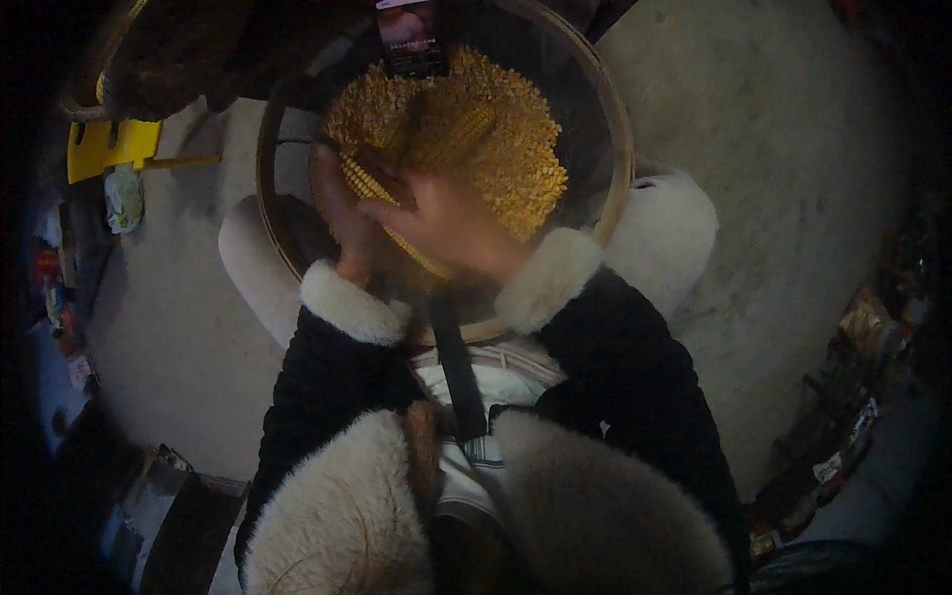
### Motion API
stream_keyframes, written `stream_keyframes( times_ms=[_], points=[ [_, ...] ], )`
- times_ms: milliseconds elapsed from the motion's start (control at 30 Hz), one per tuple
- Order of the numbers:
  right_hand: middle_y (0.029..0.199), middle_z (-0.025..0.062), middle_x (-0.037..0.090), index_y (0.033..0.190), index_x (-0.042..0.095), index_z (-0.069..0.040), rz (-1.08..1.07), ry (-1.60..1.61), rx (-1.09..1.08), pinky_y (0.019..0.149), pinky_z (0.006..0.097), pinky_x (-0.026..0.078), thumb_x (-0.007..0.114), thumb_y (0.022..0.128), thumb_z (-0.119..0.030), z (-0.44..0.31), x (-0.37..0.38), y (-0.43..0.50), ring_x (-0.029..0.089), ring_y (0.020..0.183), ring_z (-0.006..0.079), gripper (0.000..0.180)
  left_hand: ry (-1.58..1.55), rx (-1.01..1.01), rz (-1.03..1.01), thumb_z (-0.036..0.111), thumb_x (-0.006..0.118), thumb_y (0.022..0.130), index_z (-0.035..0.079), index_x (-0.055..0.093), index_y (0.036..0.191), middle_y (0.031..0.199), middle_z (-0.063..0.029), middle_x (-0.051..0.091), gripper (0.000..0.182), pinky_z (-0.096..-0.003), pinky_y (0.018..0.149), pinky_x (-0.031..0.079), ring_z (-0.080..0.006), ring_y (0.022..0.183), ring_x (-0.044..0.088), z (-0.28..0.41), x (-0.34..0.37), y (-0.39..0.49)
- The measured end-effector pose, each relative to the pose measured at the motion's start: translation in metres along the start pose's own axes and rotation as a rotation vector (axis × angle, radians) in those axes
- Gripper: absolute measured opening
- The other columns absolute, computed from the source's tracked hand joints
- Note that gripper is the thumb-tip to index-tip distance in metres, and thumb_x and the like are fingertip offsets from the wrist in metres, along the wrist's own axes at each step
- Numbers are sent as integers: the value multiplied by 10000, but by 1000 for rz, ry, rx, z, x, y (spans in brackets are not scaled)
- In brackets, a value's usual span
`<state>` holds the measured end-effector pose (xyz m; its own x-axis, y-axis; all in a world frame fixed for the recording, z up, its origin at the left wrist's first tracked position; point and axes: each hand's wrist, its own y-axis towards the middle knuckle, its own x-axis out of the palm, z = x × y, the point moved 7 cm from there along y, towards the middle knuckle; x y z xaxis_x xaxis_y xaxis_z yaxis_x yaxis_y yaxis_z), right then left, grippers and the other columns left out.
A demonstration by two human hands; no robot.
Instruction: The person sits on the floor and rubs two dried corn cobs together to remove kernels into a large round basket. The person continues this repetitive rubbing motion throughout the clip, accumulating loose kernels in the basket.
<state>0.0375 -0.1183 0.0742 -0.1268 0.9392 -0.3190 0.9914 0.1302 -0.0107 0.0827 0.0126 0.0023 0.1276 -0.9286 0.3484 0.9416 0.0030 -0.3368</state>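
A round sieve-like basket with a pale wooden rim (623, 141) rests across my lap. Loose yellow corn kernels (520, 111) are heaped in it, and another ear of corn (470, 128) lies blurred on the heap. My left hand (346, 208) holds an ear of corn (368, 182) from its left side. Pressed on the same ear from the right is my right hand (446, 219), blurred, with its thumb along the kernels. The ear slants from upper left to lower right, and its lower end reaches under my right hand.
A phone-like dark object (411, 41) with a lit surface is at the basket's far edge. Beyond the basket's left side are a yellow plastic item (123, 145) and a crumpled plastic bag (124, 199) on the concrete floor (751, 149). Assorted clutter (866, 327) lies along the right.
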Motion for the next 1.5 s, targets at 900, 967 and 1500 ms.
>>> stream_keyframes(
  times_ms=[900, 967, 1500],
  points=[
    [1115, 174, 677, 1292, 580, -55, 77, 121, 63, 847, 375, 516, 546, 947, -427, 24, 5, 7, 667, 992, 340, 508, 60, -23, -73, 442, 325, 1035, 55, 559, 1129, 999, -52, 591, 463, -328, 822, 464, -171, 910, 563, -8, 16, -13],
    [1109, 169, 680, 1294, 582, -64, 13, 137, 165, 852, 372, 512, 542, 950, -428, 33, 11, 9, 665, 999, 337, 503, -186, -112, -235, 436, 313, 1038, 49, 561, 1132, 988, -50, 599, 469, -327, 799, 473, -176, 894, 573, -22, 9, -12],
    [1003, 203, 691, 1265, 604, -48, 66, 221, 187, 762, 356, 515, 533, 975, -365, 22, 0, 12, 683, 871, 307, 436, 66, 17, -128, 408, 331, 1039, 28, 539, 1180, 1053, -81, 608, 456, -320, 817, 477, -162, 953, 581, -10, 15, -17]
  ],
)
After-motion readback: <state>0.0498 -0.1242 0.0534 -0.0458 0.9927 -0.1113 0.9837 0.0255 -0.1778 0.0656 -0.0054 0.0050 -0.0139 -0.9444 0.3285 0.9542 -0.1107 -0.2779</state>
